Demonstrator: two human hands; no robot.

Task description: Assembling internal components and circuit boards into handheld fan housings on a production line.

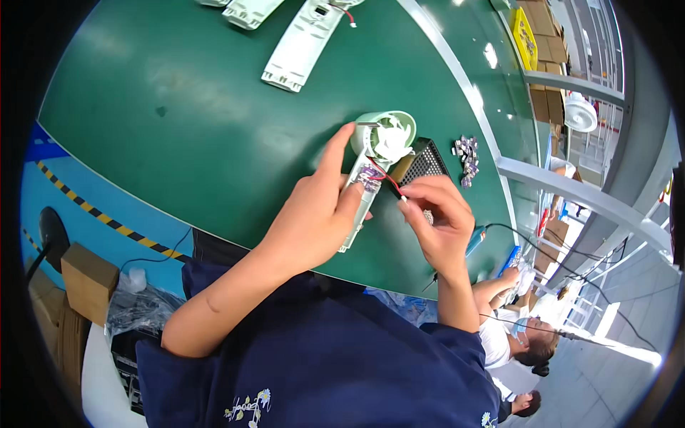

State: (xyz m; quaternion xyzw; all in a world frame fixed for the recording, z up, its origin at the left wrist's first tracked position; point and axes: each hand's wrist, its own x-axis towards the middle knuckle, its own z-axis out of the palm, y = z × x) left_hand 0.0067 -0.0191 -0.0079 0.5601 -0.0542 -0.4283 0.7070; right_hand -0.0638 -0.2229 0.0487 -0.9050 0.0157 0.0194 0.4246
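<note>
My left hand [303, 217] grips a pale green handheld-fan housing [362, 146], its index finger stretched to the round head and its thumb on the handle. White fan blades [392, 140] sit inside the ring. Within the open handle, a small purple circuit board [369, 178] shows beside my left thumb. A red wire [392, 183] runs out from between the head and handle. My right hand [446, 221] is closed in a pinch on this wire, near a small white end [403, 199]. Its lower fingers curl inward.
Just beyond my right hand stands a black perforated bin [432, 160]; small purple-and-silver parts [467, 160] lie farther right. A teal electric screwdriver [476, 240] with its cord is behind my right wrist. More pale housings [303, 46] lie at the far side. A co-worker [510, 335] sits at right.
</note>
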